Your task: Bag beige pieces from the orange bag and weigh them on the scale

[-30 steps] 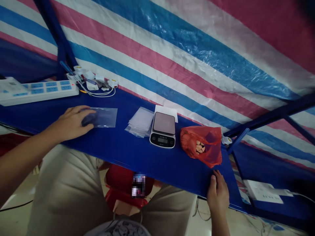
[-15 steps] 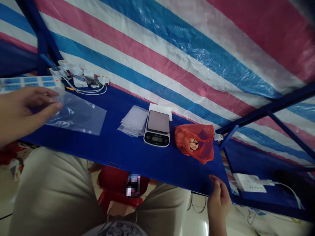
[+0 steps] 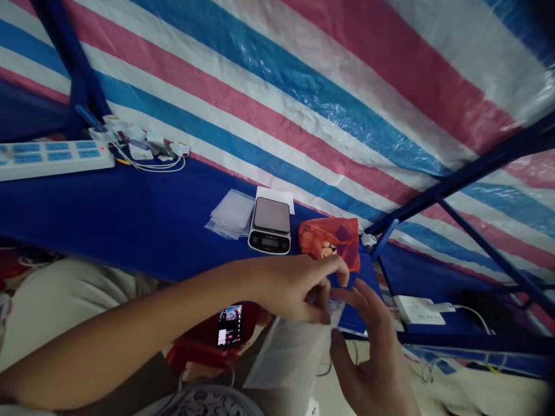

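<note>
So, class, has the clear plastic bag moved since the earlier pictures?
Yes, the bag went right, from the power strip to near the scale.

Digital scale (image 3: 269,231), white power strip (image 3: 54,159), white plugs and cables (image 3: 143,144), striped tarpaulin (image 3: 277,115)

Head-worn camera looks forward and down at the hands (image 3: 295,289).

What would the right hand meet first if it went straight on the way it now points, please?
The right hand would probably meet the clear plastic bag the left hand holds; depth is unclear.
</note>
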Available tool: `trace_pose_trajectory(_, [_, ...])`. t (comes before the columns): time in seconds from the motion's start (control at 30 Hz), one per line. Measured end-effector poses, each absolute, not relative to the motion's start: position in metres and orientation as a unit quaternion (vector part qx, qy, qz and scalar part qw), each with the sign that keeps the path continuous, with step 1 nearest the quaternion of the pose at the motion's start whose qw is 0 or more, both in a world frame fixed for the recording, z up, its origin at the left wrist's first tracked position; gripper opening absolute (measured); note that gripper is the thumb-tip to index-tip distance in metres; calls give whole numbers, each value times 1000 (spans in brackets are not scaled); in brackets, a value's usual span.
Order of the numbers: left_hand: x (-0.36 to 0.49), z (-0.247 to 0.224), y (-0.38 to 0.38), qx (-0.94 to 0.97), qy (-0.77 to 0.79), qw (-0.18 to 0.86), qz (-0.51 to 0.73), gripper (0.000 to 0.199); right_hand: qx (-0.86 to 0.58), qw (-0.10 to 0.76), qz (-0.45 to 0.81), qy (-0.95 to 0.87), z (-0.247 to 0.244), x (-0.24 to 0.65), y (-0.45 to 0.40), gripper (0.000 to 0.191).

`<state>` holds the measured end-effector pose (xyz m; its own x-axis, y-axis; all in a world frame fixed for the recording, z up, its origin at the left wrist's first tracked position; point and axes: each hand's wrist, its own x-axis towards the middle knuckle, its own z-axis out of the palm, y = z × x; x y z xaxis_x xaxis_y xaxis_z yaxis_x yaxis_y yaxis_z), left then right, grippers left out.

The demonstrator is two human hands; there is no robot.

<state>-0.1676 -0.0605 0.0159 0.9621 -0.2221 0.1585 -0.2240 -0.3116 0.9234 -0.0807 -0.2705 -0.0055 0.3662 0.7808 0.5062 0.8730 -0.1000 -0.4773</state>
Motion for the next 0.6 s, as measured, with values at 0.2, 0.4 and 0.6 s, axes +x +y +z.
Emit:
trace_pose_trajectory(0.2, [-152, 12, -76, 758, -175, 627, 44, 79, -802, 301, -118, -501, -7, -76, -286, 50])
trace_pose_trajectory(0.4, [-121, -24, -73, 648, -191, 728, -116, 136, -811, 274, -115, -505, 3, -90, -298, 11])
trace_pose_trajectory(0.6, [-97, -79, -102, 478, -264, 783, -296, 107, -830, 305, -96, -457, -19, -98, -314, 19])
